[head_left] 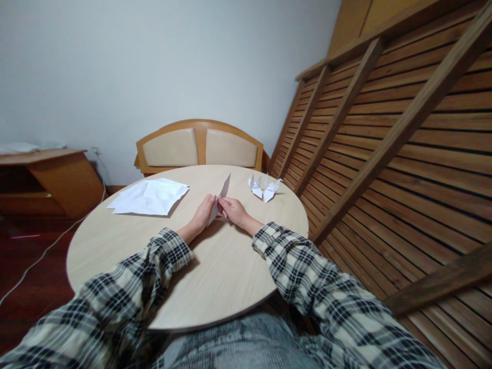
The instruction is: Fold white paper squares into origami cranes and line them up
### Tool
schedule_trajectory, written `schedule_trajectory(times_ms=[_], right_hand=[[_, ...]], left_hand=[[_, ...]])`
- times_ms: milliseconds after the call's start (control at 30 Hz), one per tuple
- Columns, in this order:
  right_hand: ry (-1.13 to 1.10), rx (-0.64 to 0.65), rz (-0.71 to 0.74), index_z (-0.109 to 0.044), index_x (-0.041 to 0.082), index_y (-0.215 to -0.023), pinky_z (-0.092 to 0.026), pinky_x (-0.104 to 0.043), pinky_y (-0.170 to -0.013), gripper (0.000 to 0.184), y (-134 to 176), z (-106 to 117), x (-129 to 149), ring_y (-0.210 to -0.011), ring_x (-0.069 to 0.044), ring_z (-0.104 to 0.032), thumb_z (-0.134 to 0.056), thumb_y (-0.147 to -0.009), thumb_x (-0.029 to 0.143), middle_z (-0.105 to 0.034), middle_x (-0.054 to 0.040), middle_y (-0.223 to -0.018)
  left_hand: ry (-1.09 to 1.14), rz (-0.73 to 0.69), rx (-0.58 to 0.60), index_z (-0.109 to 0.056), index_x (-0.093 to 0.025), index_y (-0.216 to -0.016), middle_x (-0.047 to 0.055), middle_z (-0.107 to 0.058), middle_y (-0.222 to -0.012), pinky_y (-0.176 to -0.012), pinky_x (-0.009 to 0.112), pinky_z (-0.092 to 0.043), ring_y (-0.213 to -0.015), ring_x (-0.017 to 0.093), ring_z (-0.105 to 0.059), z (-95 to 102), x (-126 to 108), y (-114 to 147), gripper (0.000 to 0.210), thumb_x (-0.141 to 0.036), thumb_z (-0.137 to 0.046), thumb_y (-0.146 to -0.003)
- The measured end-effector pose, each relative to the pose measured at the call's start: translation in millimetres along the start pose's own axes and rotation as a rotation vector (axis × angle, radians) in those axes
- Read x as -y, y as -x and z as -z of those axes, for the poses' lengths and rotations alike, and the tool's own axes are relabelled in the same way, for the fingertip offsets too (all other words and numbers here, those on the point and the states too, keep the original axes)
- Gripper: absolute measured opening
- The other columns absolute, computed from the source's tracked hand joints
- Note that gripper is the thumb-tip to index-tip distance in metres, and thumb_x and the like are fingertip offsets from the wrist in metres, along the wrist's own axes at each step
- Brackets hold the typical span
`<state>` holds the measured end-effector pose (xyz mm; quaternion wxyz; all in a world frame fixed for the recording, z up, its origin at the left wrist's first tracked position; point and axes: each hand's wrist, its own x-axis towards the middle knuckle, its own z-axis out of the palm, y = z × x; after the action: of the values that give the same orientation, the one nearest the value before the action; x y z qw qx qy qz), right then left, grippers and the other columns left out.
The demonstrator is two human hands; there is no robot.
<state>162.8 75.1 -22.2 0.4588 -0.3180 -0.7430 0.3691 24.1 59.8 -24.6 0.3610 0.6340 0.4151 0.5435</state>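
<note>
A folded piece of white paper (225,185) stands on edge between my two hands, its pointed end tilting up and away from me. My left hand (204,211) is closed on its left side, with the thumb near the middle of the paper. From the right, my right hand (233,211) pinches the same paper, its fingertips meeting the left thumb. The fingers behind the paper are partly hidden. Just beyond my right hand, two white folded paper cranes (257,188) sit side by side on the table.
The round, pale wooden table (215,287) carries a loose stack of white paper sheets (151,197) at left. A headboard (200,146) stands behind it. A slatted wooden frame (384,169) leans along the right. A desk (49,179) and a white cable (57,238) are at left.
</note>
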Motion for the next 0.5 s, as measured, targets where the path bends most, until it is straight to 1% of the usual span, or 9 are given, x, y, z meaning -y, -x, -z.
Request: schedule_trajectory(times_ms=[100, 200, 367, 500], right_hand=[[0.043, 0.002, 0.022, -0.049, 0.020, -0.061, -0.034, -0.024, -0.053, 0.041, -0.8, 0.4, -2.0, -0.050, -0.011, -0.043, -0.043, -0.096, 0.041, -0.045, 0.0040, -0.051], [0.030, 0.005, -0.019, -0.048, 0.020, -0.064, -0.034, -0.023, -0.052, 0.035, 0.0, 0.6, -0.4, -0.049, -0.011, -0.043, -0.042, -0.096, 0.034, -0.046, 0.0050, -0.051], [-0.009, -0.011, -0.042, -0.049, 0.021, -0.074, -0.034, -0.023, -0.049, 0.029, 2.5, -0.4, 3.5, -0.046, -0.011, -0.043, -0.040, -0.098, 0.035, -0.045, 0.0063, -0.051], [0.004, -0.051, -0.007, -0.050, 0.021, -0.086, -0.035, -0.022, -0.050, 0.016, 1.5, -0.1, -0.7, -0.050, -0.011, -0.048, -0.051, -0.093, 0.036, -0.049, 0.0069, -0.056]], left_hand=[[-0.070, -0.027, -0.017, -0.048, -0.021, -0.078, -0.001, -0.053, -0.072, -0.067, 0.029, -0.048, -0.071, 0.016, -0.054, 1.6, 1.6, -0.2, 0.032, -0.051, -0.050, -0.090], [-0.102, -0.044, -0.005, -0.048, -0.021, -0.080, -0.002, -0.053, -0.073, -0.065, 0.028, -0.047, -0.070, 0.015, -0.053, 3.0, 1.7, 2.1, 0.033, -0.052, -0.051, -0.090], [-0.070, -0.004, -0.011, -0.048, -0.021, -0.088, -0.003, -0.052, -0.074, -0.059, 0.026, -0.045, -0.067, 0.015, -0.052, 2.8, 1.6, 4.3, 0.034, -0.055, -0.050, -0.090], [-0.128, -0.039, -0.058, -0.047, -0.021, -0.082, -0.002, -0.050, -0.071, -0.062, 0.028, -0.043, -0.067, 0.015, -0.049, 2.8, -0.6, 3.4, 0.029, -0.049, -0.047, -0.092]])
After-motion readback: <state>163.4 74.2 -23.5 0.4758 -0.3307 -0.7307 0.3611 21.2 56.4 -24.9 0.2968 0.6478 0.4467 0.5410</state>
